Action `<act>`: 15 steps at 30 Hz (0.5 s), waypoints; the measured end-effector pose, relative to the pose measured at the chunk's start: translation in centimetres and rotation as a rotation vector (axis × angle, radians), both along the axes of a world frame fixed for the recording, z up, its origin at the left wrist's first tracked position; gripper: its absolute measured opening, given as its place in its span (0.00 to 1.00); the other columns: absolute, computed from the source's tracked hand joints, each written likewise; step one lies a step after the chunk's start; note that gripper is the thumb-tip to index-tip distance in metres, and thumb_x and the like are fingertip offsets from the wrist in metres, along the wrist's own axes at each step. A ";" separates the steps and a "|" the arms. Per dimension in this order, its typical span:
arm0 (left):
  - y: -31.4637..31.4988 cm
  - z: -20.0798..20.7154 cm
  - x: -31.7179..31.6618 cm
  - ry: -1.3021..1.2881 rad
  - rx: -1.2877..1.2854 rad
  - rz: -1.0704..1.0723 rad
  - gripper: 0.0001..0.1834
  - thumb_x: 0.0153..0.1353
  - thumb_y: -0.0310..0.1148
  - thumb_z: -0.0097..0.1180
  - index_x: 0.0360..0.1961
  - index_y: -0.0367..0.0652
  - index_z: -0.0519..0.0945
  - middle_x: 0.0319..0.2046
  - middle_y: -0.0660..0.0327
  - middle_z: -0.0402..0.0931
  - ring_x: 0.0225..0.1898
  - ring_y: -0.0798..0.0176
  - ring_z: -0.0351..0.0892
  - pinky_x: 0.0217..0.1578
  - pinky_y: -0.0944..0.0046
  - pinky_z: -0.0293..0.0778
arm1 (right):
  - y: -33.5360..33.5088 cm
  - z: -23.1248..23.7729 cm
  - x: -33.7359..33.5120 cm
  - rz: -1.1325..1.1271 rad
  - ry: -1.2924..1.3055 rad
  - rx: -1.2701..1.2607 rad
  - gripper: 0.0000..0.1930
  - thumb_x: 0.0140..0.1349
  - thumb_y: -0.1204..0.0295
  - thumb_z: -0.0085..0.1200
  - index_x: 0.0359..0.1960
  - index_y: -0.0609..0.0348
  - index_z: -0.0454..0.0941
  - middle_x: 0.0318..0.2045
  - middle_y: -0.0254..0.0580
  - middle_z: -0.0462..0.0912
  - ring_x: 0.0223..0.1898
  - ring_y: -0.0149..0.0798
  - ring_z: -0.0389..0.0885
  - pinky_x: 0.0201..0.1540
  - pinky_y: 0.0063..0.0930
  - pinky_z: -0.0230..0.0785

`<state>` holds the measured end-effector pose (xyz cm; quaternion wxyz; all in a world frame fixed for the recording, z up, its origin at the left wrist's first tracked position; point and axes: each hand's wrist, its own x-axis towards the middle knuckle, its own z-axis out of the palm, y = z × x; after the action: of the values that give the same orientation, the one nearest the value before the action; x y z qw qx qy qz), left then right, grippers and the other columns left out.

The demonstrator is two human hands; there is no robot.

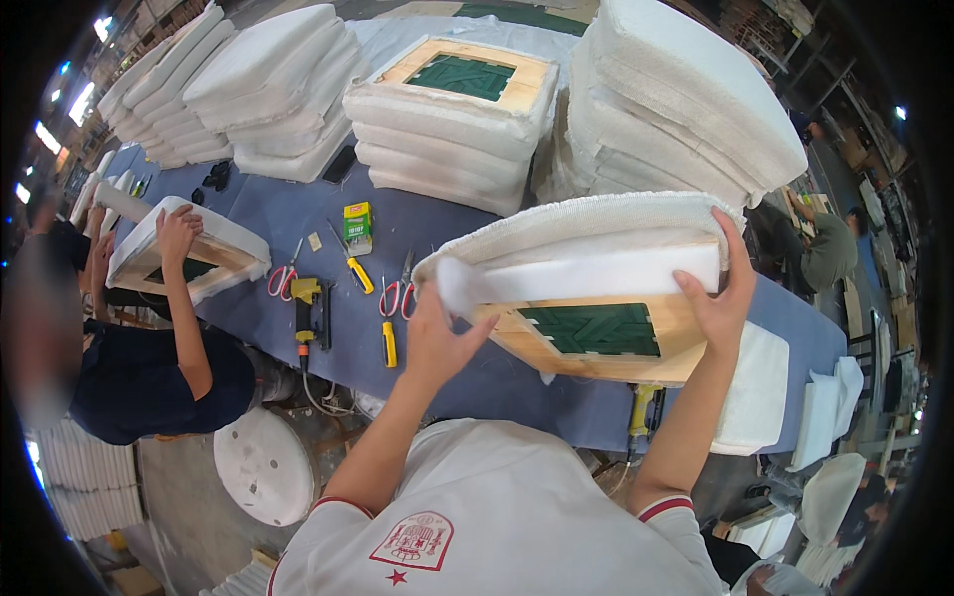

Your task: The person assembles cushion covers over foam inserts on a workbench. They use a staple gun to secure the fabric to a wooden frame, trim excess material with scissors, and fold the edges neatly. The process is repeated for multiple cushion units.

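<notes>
In front of me a padded chair seat [596, 226] is tilted up on edge. Its underside shows a wooden frame [686, 338] with green webbing [596, 330] in the opening. White foam [616, 270] runs along the upper edge, with white fabric behind it. My left hand [437, 338] grips the left corner, thumb stretched towards the wood and fingers partly hidden by blurred white padding. At the right end my right hand [720, 293] is closed on the seat, thumb on the foam and fingers over the fabric edge.
On the blue table [397, 392] lie a staple gun [306, 313], scissors [281, 281], yellow-handled tools [389, 343] and a green box [358, 228]. Another staple gun [644, 407] hangs by the near edge. Stacked seats [447, 139] stand behind. A co-worker [164, 368] handles another seat at left.
</notes>
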<state>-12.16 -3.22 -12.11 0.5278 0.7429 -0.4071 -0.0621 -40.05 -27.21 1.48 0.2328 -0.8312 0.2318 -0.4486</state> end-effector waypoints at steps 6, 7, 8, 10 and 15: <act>-2.2 -1.4 2.0 0.069 -0.017 -0.053 0.21 0.61 0.33 0.76 0.50 0.36 0.83 0.47 0.45 0.85 0.42 0.43 0.86 0.45 0.54 0.81 | 1.5 0.9 1.1 -0.030 0.003 -0.041 0.42 0.47 0.75 0.78 0.70 0.62 0.79 0.56 0.50 0.87 0.56 0.43 0.86 0.62 0.35 0.76; -2.3 -1.9 2.1 0.032 -0.076 -0.094 0.19 0.60 0.31 0.75 0.49 0.36 0.83 0.48 0.44 0.84 0.43 0.41 0.86 0.47 0.53 0.81 | 1.8 1.0 1.4 -0.035 0.009 -0.035 0.42 0.47 0.75 0.78 0.70 0.61 0.79 0.54 0.50 0.87 0.55 0.43 0.86 0.61 0.35 0.77; -1.9 -1.8 1.1 -0.113 -0.076 -0.174 0.17 0.62 0.29 0.72 0.51 0.37 0.85 0.51 0.45 0.85 0.50 0.42 0.86 0.52 0.50 0.80 | 2.1 1.1 1.5 -0.046 0.018 -0.028 0.42 0.47 0.75 0.79 0.69 0.60 0.79 0.53 0.50 0.87 0.54 0.43 0.86 0.60 0.35 0.77; -0.5 0.9 -2.8 -0.230 -0.227 -0.447 0.15 0.63 0.27 0.70 0.50 0.39 0.89 0.55 0.47 0.86 0.57 0.42 0.85 0.59 0.45 0.78 | 2.3 1.3 1.8 -0.056 0.030 -0.037 0.42 0.47 0.75 0.79 0.69 0.59 0.80 0.51 0.49 0.86 0.52 0.43 0.87 0.59 0.35 0.77; 4.4 7.8 -8.5 -0.262 -0.477 -0.884 0.08 0.57 0.30 0.72 0.34 0.40 0.86 0.44 0.49 0.86 0.46 0.42 0.86 0.48 0.46 0.82 | 2.5 1.3 1.8 -0.004 0.016 -0.072 0.41 0.48 0.75 0.80 0.69 0.57 0.81 0.50 0.49 0.86 0.51 0.43 0.87 0.57 0.35 0.78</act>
<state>-20.63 1.15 -4.35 0.5503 0.3604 -0.7476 -0.0910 -38.21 -24.76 2.76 0.2000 -0.8421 0.2191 -0.4504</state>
